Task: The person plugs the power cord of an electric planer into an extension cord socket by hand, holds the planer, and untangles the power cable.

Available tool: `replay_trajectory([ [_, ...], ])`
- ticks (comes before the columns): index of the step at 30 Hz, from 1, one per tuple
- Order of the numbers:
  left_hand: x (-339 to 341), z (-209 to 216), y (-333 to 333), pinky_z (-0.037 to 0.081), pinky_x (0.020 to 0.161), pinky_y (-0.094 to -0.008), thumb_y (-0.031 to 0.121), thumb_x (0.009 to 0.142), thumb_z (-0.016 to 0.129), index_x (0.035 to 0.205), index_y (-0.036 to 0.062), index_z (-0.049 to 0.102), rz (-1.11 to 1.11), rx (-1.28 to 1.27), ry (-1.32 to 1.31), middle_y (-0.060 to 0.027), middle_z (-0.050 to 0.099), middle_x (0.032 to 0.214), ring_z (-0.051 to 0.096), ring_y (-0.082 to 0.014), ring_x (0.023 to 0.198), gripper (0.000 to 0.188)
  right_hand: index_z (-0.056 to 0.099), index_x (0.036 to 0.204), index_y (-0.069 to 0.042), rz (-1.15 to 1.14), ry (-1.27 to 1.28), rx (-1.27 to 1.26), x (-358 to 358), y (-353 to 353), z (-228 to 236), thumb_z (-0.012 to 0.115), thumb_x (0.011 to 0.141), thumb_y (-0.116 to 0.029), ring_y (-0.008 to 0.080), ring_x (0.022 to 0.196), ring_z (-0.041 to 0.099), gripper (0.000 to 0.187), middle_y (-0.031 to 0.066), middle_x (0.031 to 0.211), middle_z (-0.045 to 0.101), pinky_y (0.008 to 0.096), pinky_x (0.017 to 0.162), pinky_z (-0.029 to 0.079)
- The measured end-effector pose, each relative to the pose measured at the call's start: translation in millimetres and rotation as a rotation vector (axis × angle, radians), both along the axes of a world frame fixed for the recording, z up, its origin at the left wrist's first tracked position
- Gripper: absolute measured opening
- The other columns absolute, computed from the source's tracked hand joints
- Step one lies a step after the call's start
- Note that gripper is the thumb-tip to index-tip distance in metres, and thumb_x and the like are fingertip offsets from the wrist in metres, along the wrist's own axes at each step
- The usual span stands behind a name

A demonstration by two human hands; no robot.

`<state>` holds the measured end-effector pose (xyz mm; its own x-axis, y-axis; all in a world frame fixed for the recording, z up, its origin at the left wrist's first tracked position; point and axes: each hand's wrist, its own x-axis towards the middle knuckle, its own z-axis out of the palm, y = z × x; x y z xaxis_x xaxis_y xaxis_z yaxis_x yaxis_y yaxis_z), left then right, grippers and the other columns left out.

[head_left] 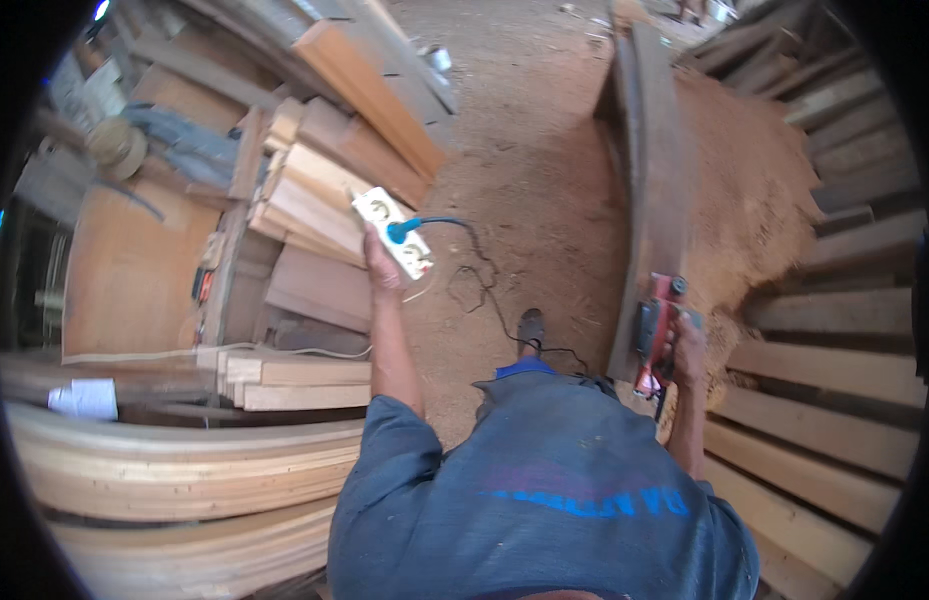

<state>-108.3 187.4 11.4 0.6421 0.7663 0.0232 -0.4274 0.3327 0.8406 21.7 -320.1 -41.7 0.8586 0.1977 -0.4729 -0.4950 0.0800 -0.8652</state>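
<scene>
My left hand is closed around a white power strip, raised over the floor to the left of my body. A teal plug sits in one of its sockets. From that plug a thin dark cord loops down across the ground past my foot. On the right, my right hand grips a red electric planer by its handle. The planer is at the near end of a long wooden beam; whether its base touches the wood I cannot tell.
Stacked planks fill the near left, with more boards beyond them. Wooden beams lie in rows at right. A mound of sawdust borders the long beam. My sandalled foot stands by the cord.
</scene>
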Motion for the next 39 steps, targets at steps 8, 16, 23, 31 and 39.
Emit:
replay_trajectory([
  [8, -14, -66, 12, 0.053, 0.064, -0.0347, 0.058, 0.098, 0.043, 0.133, 0.015, 0.047, -0.079, -0.128, 0.112, -0.0044, 0.061, 0.099, 0.062, -0.0184, 0.08, 0.056, 0.058, 0.083, -0.009, 0.012, -0.024, -0.206, -16, 15, 12, 0.052, 0.099, -0.033, 0.0073, 0.052, 0.049, 0.029, -0.003, 0.066, 0.052, 0.0232, 0.044, 0.039],
  [16, 2, -82, -11, 0.053, 0.058, -0.0346, 0.057, 0.098, 0.045, 0.128, 0.0132, 0.049, 0.012, -0.202, 0.222, -0.0064, 0.062, 0.093, 0.063, -0.0197, 0.072, 0.053, 0.054, 0.085, -0.007, 0.18, -0.148, -0.374, 20, 35, -33, 0.049, 0.098, -0.03, 0.0109, 0.051, 0.049, 0.027, -0.0009, 0.062, 0.049, 0.0302, 0.046, 0.039],
  [23, 34, -54, -29, 0.055, 0.054, -0.0363, 0.053, 0.1, 0.041, 0.123, 0.0124, 0.051, -0.095, -0.227, 0.205, -0.0073, 0.064, 0.087, 0.065, -0.0228, 0.067, 0.048, 0.063, 0.086, -0.008, 0.152, -0.636, -0.496, 206, 88, -41, 0.052, 0.097, -0.042, 0.0107, 0.053, 0.05, 0.038, -0.0008, 0.064, 0.053, 0.0308, 0.049, 0.042],
  [31, 24, -53, -38, 0.055, 0.053, -0.0365, 0.054, 0.1, 0.042, 0.122, 0.0129, 0.052, -0.136, -0.226, 0.242, -0.0073, 0.064, 0.086, 0.065, -0.0231, 0.066, 0.048, 0.062, 0.093, -0.011, 0.091, -0.063, -0.102, 160, 94, -13, 0.053, 0.099, -0.038, 0.0062, 0.052, 0.048, 0.03, -0.0051, 0.067, 0.052, 0.0238, 0.046, 0.039],
  [39, 60, -78, -43, 0.055, 0.055, -0.036, 0.053, 0.1, 0.041, 0.123, 0.0157, 0.052, -0.093, -0.21, 0.208, -0.0047, 0.064, 0.09, 0.065, -0.0205, 0.071, 0.045, 0.057, 0.098, -0.004, 0.165, -0.069, -0.36, -38, 27, -23, 0.049, 0.095, -0.036, 0.0146, 0.057, 0.052, 0.033, 0.0052, 0.065, 0.053, 0.033, 0.051, 0.041],
])
